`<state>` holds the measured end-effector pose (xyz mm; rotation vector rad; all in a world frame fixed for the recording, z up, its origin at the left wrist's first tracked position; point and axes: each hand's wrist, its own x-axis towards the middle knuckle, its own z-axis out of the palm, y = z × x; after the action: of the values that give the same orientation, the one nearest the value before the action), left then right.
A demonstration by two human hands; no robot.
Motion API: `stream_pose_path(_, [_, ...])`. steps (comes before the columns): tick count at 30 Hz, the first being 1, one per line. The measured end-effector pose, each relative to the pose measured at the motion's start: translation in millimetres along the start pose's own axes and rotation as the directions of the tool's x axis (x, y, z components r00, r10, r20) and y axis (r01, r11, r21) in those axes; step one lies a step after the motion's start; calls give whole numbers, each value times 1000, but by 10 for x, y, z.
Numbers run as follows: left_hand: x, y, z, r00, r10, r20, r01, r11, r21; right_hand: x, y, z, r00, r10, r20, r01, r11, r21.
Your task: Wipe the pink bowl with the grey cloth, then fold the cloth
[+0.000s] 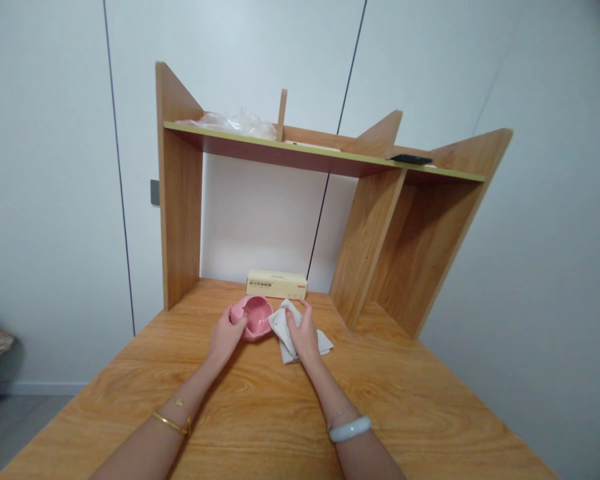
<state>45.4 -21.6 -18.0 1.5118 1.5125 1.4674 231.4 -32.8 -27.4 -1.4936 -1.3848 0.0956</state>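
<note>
The left hand (225, 339) grips the bowl (259, 318) over the counter (260, 413), thumb inside; the right hand's (306, 335) fingers clutch a cloth (281, 324) beside it. Behind, a box (280, 287) reads "刀式保鲜膜" after one blurred character; its red label is illegible.

A person with bare arms is wearing jewellery on both sides, with a slim, polished gold bangle (168, 422) ringing the left forearm (147, 450) and a small gold charm (179, 402), its exact shape too tiny to make out, sitting near it on the side toward the bare left hand (227, 333). On the right forearm (324, 381), a thick, smooth bangle of pale, milky blue (350, 430) is standing out, while a thin, silver-toned chain bracelet (341, 414) is running just beside it, nearer the bare right hand (306, 335).
</note>
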Motion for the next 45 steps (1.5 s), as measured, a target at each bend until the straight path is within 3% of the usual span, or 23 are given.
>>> stream_pose_path(3, [75,-65,-18,996,-86,-28,82,989,-121,42,135,-38,998,56,-6,-56,984,-168])
stream_pose_path(7, [89,-104,-13,984,-177,-9,171,961,-219,73,231,-139,984,139,108,-76,891,-447])
stream_pose_path(14, [50,-76,-16,970,-241,38,240,911,-335,20,-27,-170,943,137,303,78,795,-602])
stream_pose_path(19, [51,-88,-24,969,-243,51,244,894,-376,-81,-343,-82,903,49,426,196,836,-513])
stream_pose_path(24, [69,-76,-25,980,-196,38,193,884,-426,-65,-527,26,951,-39,305,150,925,-349])
stream_pose_path(27, [67,-22,-19,989,-146,25,140,875,-463,-49,-570,120,941,-33,337,103,976,-192])
stream_pose_path(32, [9,84,26,993,-71,97,111,861,-497,-50,-585,190,967,-21,254,13,999,34])
stream_pose_path(36, [-55,92,118,973,22,231,109,836,-538,2,-521,90,980,-31,196,25,999,34])
stream_pose_path(40, [-93,53,186,925,124,360,89,848,-523,113,-320,-62,981,-14,192,12,1000,7])
stream_pose_path(45, [-64,6,140,915,250,317,-155,943,-296,243,56,-308,974,127,186,-119,991,-56])
